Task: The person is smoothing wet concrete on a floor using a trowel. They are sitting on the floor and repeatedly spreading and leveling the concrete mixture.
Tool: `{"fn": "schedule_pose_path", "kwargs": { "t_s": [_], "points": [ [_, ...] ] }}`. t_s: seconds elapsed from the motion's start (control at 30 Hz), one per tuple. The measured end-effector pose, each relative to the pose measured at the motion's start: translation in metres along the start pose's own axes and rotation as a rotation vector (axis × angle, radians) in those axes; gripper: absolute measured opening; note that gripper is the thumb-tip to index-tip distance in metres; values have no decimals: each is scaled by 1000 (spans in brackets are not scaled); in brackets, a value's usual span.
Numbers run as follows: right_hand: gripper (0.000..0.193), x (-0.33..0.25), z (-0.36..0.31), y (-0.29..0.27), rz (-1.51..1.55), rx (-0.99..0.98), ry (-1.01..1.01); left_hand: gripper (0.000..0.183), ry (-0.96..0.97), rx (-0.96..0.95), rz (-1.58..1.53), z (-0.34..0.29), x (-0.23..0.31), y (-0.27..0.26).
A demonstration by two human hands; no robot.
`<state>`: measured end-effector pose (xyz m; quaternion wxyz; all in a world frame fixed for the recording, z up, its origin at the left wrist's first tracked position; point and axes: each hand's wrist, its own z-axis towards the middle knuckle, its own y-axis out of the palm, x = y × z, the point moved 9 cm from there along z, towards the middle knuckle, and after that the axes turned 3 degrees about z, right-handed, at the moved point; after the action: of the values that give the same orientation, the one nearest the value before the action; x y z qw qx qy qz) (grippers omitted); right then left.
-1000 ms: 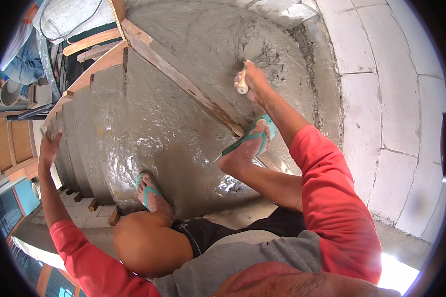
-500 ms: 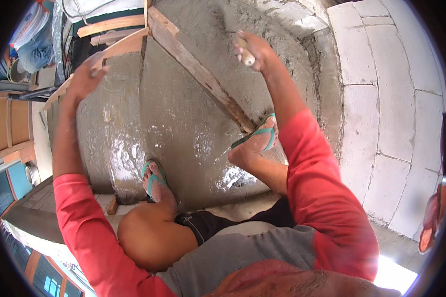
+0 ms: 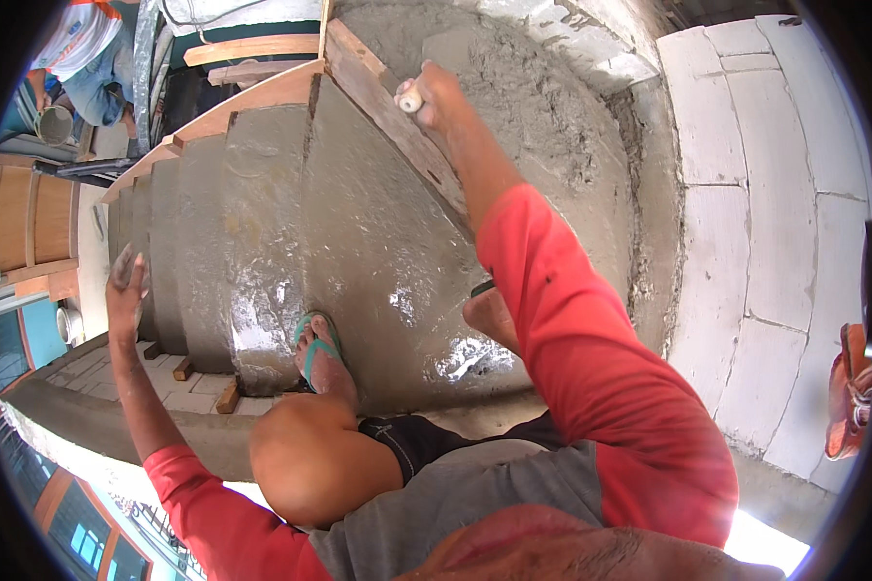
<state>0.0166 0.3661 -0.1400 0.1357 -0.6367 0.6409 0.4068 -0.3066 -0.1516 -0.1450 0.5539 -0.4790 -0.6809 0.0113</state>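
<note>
Pale and rounded, the handle of a trowel [image 3: 411, 101] pokes out of my right hand [image 3: 438, 95], whose fingers are wrapped round it; its blade is hidden. That hand is over a wooden board [image 3: 389, 108] that edges a step at an angle, beside rough wet cement [image 3: 513, 107]. On the far left my left hand [image 3: 128, 290] is raised, fingers spread and holding nothing, near the ends of the grey steps [image 3: 168, 252]. Smooth wet cement [image 3: 378, 242] covers the wide step where my left foot in a green flip-flop [image 3: 317, 341] stands.
A wall of pale blocks [image 3: 712, 242] rises on the right. Curved wooden formwork [image 3: 252, 89] borders the steps' far ends. Small wood blocks [image 3: 228, 397] sit at their near ends. At the upper left, another person [image 3: 92, 58] is beside a round bucket [image 3: 55, 125].
My left hand has come away from the formwork, down toward me. My right hand has moved left with the trowel, from the rough cement to over the board. The view has shifted slightly.
</note>
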Motion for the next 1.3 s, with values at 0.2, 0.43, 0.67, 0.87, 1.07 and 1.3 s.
{"fn": "schedule_pose_path", "kwargs": {
  "t_s": [0.2, 0.43, 0.67, 0.87, 1.07, 1.3],
  "points": [
    [26, -63, 7, -15, -686, -270, 52, 58, 163, -88, 42, 37, 106, 87],
    [27, -131, -37, -129, -951, 194, -367, 55, 262, -171, 71, 62, 85, 98],
    [35, -104, 21, -56, -839, 111, -266, 57, 100, 23, -6, 59, 71, 50],
    [44, -76, 49, 30, -1141, -97, -260, 55, 167, 40, -366, 59, 133, 98],
    [37, -122, 54, 43, -1772, -81, -593, 59, 285, -176, -163, 55, 169, 178],
    [54, -132, -50, -19, -1784, 118, -923, 58, 139, -19, -195, 42, 74, 119]
  ]
}}
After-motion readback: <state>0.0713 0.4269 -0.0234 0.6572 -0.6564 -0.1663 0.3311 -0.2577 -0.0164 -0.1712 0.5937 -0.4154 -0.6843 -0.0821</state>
